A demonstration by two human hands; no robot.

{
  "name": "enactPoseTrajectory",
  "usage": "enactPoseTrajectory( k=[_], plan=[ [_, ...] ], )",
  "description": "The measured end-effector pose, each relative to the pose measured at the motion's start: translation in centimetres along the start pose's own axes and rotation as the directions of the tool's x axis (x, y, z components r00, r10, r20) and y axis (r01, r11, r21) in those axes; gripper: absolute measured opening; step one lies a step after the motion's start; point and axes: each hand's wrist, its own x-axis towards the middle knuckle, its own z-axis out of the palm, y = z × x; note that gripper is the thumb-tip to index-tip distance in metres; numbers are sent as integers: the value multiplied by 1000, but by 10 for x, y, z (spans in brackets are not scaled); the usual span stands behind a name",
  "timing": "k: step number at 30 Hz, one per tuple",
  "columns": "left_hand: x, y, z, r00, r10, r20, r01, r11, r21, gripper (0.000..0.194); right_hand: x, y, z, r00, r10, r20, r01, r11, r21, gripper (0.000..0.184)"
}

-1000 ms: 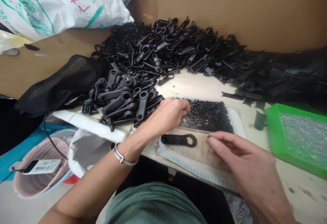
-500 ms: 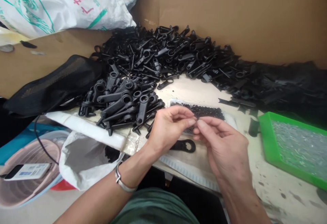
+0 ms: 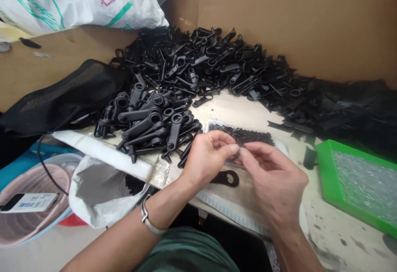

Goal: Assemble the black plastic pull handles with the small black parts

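Observation:
My left hand (image 3: 208, 155) and my right hand (image 3: 274, 176) meet fingertip to fingertip above the near edge of the bench. Both are closed in a pinch, and whatever sits between the fingers is too small to make out. Just behind them lies a clear shallow box (image 3: 248, 133) of tiny black parts, partly covered by my fingers. Beneath the hands a flat black lever-shaped part with a ringed end (image 3: 228, 178) rests on the bench, its other end hidden by my left hand.
Black plastic levers (image 3: 175, 131) lie heaped to the left, with a bigger pile of black parts (image 3: 198, 63) behind. At right stands a green tray (image 3: 328, 181) of small clear pieces. A white sack (image 3: 89, 197) and a pink basket (image 3: 58, 176) holding a phone-like device (image 3: 29, 202) are at lower left.
The view has shifted slightly. My hands stay pinched together over the same spot, with the right hand's fingers a little farther from the left's.

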Motion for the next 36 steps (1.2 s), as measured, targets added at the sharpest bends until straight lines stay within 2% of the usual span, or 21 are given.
enactPoseTrajectory(
  k=[2, 5, 8, 11, 16, 18, 25, 32, 36],
  plan=[
    [2, -1, -2, 1000, 13, -4, -13, 999, 32, 10, 6, 3, -1, 999, 43, 17, -44, 998, 41, 19],
    [3, -1, -5, 997, 73, -26, -70, 991, 118, 8, 16, 4, -4, 986, 122, 116, -127, 991, 42, 22],
    [1, 3, -5, 998, 45, -36, -43, 997, 61, 9, 21, 3, -8, 969, 141, 205, -138, 990, -29, 21],
    [-3, 8, -4, 999, -37, -26, 35, 996, -87, 15, 17, 3, -14, 976, 125, 180, -122, 992, -25, 23],
    [-11, 11, -1, 994, -107, 15, 108, 963, -249, 30, 5, 10, -20, 979, 87, 187, -124, 972, 198, 20],
    [-13, 10, 0, 992, -125, 25, 127, 954, -272, 33, 1, 12, -20, 982, 42, 183, -85, 968, 237, 16],
    [-21, 11, 4, 991, -136, 18, 136, 950, -282, 32, -7, 4, -19, 981, -155, 120, 150, 987, 52, 8],
    [-26, 12, 5, 990, -139, 8, 136, 952, -273, 31, -14, 1, -21, 968, -237, 82, 238, 971, -8, 4],
    [-26, 9, 4, 989, -147, 0, 140, 947, -288, 33, -14, 10, -21, 984, -163, 74, 157, 984, 83, 7]
  ],
)
